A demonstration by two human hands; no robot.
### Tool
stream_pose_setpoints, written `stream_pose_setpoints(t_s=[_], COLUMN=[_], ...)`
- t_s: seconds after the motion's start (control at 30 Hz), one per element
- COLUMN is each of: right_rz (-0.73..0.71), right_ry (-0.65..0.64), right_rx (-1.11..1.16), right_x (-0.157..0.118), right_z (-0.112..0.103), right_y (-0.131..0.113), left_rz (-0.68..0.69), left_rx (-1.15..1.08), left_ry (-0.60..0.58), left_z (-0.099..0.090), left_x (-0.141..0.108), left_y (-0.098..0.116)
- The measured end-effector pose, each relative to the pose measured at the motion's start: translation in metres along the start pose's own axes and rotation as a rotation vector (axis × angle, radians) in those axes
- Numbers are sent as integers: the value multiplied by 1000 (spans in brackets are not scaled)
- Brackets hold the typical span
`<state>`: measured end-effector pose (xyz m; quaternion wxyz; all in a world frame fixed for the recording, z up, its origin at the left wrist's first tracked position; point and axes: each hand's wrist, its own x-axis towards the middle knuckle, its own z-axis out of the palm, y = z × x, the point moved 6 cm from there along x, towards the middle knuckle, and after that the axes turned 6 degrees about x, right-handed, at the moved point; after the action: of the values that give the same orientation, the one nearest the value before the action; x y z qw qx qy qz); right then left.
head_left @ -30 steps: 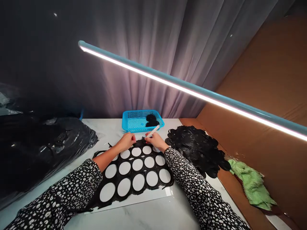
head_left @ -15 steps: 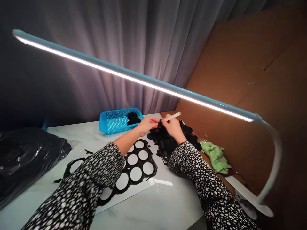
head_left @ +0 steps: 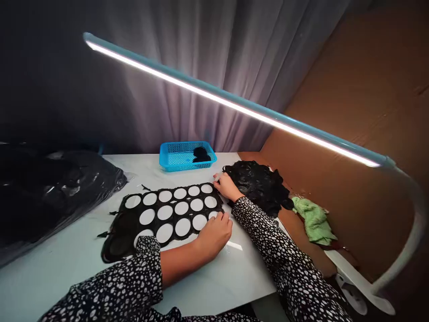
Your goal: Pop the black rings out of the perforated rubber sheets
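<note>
A black sheet with rows of round holes (head_left: 173,202) lies flat on a white board, pale circles showing through. Its left end has dark filled spots without pale circles. My left hand (head_left: 214,235) reaches across the near right corner, fingers curled closed at the sheet's edge. My right hand (head_left: 228,186) is at the far right corner, its fingers pinched together by the sheet, with a small whitish bit showing at the fingertips. Most of what the right fingers hold is hidden. Close beside it lies a heap of black pieces (head_left: 259,185).
A blue mesh basket (head_left: 170,168) holding several black round pieces stands at the back. To the left is a dark plastic bag (head_left: 60,197). A green cloth (head_left: 313,219) lies at right, near the clamp lamp (head_left: 234,103), whose bar spans overhead.
Both hands have left the black heap. The left came nearer and down to the sheet's near right corner; the right moved to the far corner. The white stick no longer shows clearly.
</note>
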<state>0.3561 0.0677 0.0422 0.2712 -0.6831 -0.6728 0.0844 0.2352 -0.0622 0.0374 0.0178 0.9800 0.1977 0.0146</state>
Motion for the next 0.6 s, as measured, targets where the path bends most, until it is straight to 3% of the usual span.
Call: stream_pose_setpoints(t_s=[0.07,0.17,0.6], right_rz=[-25,-45,-9], right_ry=[-28,-38,-24], right_rx=[-23,-62,-233], right_x=[3,-3,-9], right_z=[18,27,20], right_y=[-9,-13,-15], left_rz=[-18,-31,-84], left_rx=[18,-19,-570], left_ry=[11,46,277], left_z=[5,5,2], left_x=[0,2,5], left_y=[1,-3,-24])
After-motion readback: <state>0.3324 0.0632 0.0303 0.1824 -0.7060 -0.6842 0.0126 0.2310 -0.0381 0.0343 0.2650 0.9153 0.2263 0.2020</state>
